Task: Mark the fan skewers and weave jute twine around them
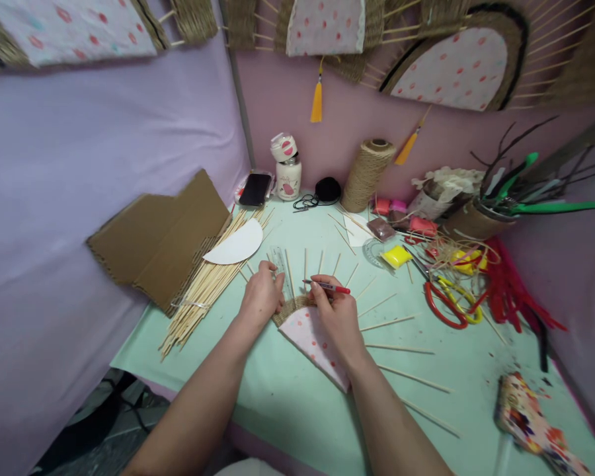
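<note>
In the head view a half-round fan piece (302, 334) lies on the table, with a pink-dotted white centre, a brown cord-wrapped rim and thin sticks (394, 322) spreading out from it. My left hand (262, 294) is at the rim's left end, its fingers closed on a clear ruler (278, 258) that lies along the sticks. My right hand (338, 317) pinches a red pen (334, 287) over the rim, the tip pointing left towards the sticks. My right wrist covers part of the dotted centre.
Left are a bundle of sticks (198, 307), a white half-circle (238, 241) and cardboard (163, 231). Behind stand a bottle (288, 178) and a twine spool (367, 175). Scissors (443, 305), clay packets (396, 256) and a floral-patterned tool (530, 416) lie right. Finished pieces (456, 66) hang above.
</note>
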The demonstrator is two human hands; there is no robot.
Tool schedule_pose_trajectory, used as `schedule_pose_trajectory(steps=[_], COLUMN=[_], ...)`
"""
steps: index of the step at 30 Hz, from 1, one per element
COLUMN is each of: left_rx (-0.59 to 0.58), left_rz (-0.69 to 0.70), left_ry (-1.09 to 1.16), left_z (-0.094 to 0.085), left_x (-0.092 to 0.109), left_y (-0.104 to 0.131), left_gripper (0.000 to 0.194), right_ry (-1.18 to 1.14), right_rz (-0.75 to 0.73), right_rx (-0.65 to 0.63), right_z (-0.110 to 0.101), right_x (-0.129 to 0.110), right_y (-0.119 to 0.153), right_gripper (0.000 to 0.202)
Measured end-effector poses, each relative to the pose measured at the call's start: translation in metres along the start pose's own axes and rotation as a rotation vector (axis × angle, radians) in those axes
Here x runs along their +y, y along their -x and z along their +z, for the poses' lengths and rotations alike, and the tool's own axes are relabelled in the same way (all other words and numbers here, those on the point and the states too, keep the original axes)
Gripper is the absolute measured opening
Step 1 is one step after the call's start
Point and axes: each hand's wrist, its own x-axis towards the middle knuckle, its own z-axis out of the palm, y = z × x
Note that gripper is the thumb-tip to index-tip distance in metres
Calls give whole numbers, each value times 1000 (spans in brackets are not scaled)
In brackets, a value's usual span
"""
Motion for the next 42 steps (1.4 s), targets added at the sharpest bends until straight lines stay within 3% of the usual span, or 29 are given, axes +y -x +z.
schedule_pose_trajectory(steps=[19, 36, 42], left_rx=[-22, -2, 6], left_rz=[13, 20, 23], left_ry=[91, 29, 5], left_z=[1, 2, 3], left_x=[-4, -4, -4], left_y=[0, 0, -1], left_gripper=[31, 30, 29], right_ry=[-3, -4, -51], right_rz=[-5, -21, 2], right_rx=[15, 2, 14], right_z=[2, 4, 0], right_x=[-3, -2, -12], right_y=[2, 2, 2], right_gripper=[28, 26, 25])
